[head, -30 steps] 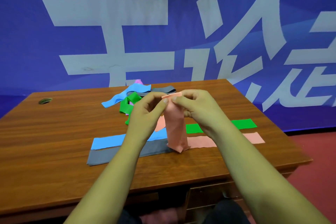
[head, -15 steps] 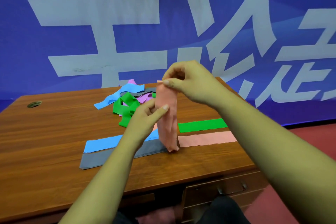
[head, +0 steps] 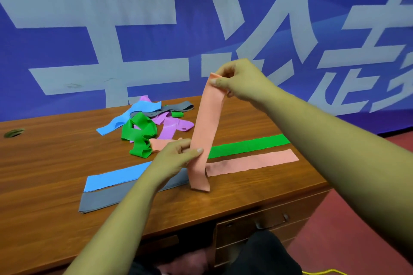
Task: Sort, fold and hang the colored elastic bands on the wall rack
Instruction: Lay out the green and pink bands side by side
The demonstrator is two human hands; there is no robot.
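Observation:
A folded salmon-pink band (head: 206, 131) hangs upright above the wooden table (head: 44, 163). My right hand (head: 237, 80) pinches its top end. My left hand (head: 176, 158) grips it lower down, thumb against its side; its bottom fold touches the table. Flat on the table lie a pink band (head: 252, 163), a green band (head: 248, 146), a blue band (head: 116, 177) and a grey band (head: 105, 200). Behind them sits a tangle of green (head: 139, 136), blue (head: 127, 117), purple (head: 172, 126) and grey (head: 172, 108) bands, with another pink band (head: 159, 144) at its edge.
A blue banner with large white characters (head: 134, 29) hangs right behind the table. A cable hole (head: 13, 133) sits at the table's far left. Desk drawers with a handle (head: 270, 222) are under the right front edge; red floor (head: 348, 230) lies to the right.
My right hand has lifted the pink band's top end higher, stretching it upright. My left hand slid down from the top to grip the band lower down.

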